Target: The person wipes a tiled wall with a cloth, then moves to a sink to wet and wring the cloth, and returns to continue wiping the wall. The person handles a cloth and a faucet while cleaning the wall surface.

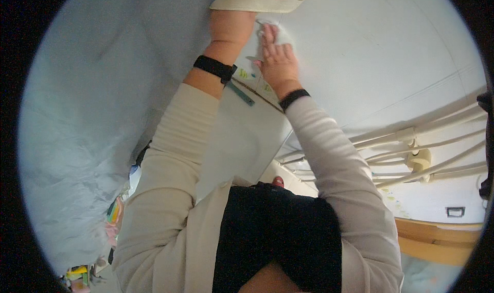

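My left hand point(232, 28) reaches up at the top, a black watch on its wrist. Its fingers are hidden behind a cream sheet point(260, 4) with a row of brown curved marks. Just right of it, my right hand point(279, 66) lies against the pale surface point(350, 51). Two of its fingers are stretched out and its thumb stands apart to the left. Something whitish, hard to make out, shows around those fingertips. Below the hands, a narrow grey-green strip point(240, 93) lies beside a thin dark edge. Small green leaf-like marks point(244, 73) show between my wrists.
Cream pipes point(391, 136) run along the right, with a bracket point(419, 160) on them. A wooden ledge point(437, 235) sits lower right. Pale crinkled sheeting point(67, 190) covers the left side. Colourful small items point(114, 210) lie at the lower left.
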The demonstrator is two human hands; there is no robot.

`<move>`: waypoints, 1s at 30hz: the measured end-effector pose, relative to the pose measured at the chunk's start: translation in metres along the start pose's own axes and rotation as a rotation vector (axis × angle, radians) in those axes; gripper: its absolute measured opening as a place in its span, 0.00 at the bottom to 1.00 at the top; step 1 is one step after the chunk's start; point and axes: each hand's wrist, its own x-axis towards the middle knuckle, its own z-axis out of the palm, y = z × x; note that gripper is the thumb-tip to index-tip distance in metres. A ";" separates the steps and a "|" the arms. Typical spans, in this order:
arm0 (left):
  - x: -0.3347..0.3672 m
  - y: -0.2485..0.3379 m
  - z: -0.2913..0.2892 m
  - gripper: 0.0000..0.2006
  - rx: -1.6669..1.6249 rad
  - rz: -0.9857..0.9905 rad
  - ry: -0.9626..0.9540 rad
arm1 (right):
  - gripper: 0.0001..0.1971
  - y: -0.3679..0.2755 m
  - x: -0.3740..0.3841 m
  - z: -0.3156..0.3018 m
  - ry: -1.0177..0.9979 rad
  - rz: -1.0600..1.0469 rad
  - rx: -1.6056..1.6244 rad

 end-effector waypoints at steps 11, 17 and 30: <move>-0.021 0.021 -0.066 0.14 -0.161 0.127 -0.570 | 0.26 0.042 -0.072 -0.018 0.062 -0.244 0.116; 0.028 0.053 -0.147 0.17 -0.708 0.296 -0.827 | 0.12 0.067 -0.104 -0.068 0.078 0.319 0.732; 0.216 0.163 -0.069 0.35 -0.446 -0.051 -0.155 | 0.15 0.085 -0.148 -0.104 -0.304 0.522 1.218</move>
